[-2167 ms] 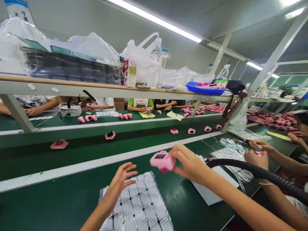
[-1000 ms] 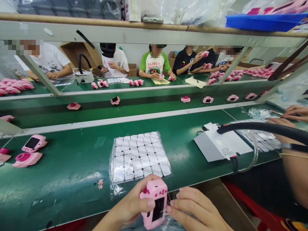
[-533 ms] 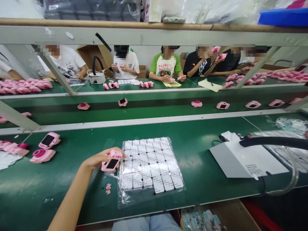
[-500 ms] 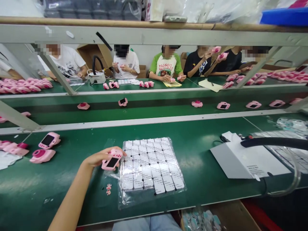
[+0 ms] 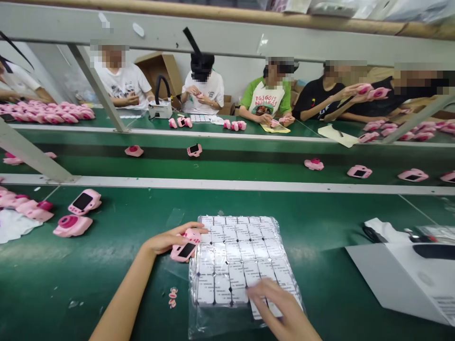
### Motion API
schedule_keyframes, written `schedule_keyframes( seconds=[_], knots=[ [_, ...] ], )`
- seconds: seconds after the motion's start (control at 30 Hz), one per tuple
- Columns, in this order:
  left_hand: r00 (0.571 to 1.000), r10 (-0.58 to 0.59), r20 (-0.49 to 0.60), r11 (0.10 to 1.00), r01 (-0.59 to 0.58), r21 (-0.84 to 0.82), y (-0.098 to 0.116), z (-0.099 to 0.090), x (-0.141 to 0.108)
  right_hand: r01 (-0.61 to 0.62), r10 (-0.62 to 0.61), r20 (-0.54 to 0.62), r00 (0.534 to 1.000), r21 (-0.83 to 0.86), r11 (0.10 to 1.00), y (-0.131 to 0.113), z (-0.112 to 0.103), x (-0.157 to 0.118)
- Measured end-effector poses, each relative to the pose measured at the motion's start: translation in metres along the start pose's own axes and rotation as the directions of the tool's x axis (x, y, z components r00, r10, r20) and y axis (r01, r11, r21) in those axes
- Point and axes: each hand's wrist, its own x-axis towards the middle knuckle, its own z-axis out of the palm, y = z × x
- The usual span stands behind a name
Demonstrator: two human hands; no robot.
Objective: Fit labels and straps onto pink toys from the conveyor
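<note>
Left hand (image 5: 165, 241): your fingers clamp a pink camera (image 5: 185, 249)
Right hand (image 5: 279, 303): over your white sheet (image 5: 237, 250); fingers blurred, grip unclear

The camera (image 5: 187, 251) looks smooth plastic — the clear wrap (image 5: 209, 321) crinkled, the tabletop (image 5: 327, 274) glossy

Head-worn view, facing forward and down, close above green bench (image 5: 330, 284)

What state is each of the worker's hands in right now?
Left hand: closed, holding a pink toy camera.
Right hand: at the gridded white sheet, blurred; whether it grips a piece cannot be told.
</note>
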Motion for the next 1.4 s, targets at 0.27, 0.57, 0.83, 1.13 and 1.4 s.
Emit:
schedule_keyframes(
  seconds=[0.27,0.57,0.83,1.13,1.4],
  knots=[
    [1.000,-0.010,-0.024,0.999,0.011,0.041,0.005,0.005,0.000,0.264,-0.321,-0.144,0.936,-0.317,0.911,0.006,0.023,0.159],
    [0.998,-0.049,-0.043,0.924,0.061,0.376,0.014,0.012,0.002,0.293,-0.333,-0.098,0.938,-0.292,0.910,0.008,0.019,0.154],
    [0.991,-0.090,-0.096,0.890,0.123,0.439,0.019,0.019,0.002,0.307,-0.321,-0.059,0.945,-0.176,0.935,0.003,0.017,0.152],
    [0.995,-0.063,-0.080,0.900,0.092,0.427,0.012,0.016,0.003,0.245,-0.233,-0.093,0.968,0.135,0.960,-0.001,0.005,0.150],
    [0.999,0.006,-0.052,0.973,0.007,0.232,0.017,0.016,0.000,0.181,-0.015,-0.297,0.955,0.540,0.822,0.014,-0.007,0.156]
  ],
)
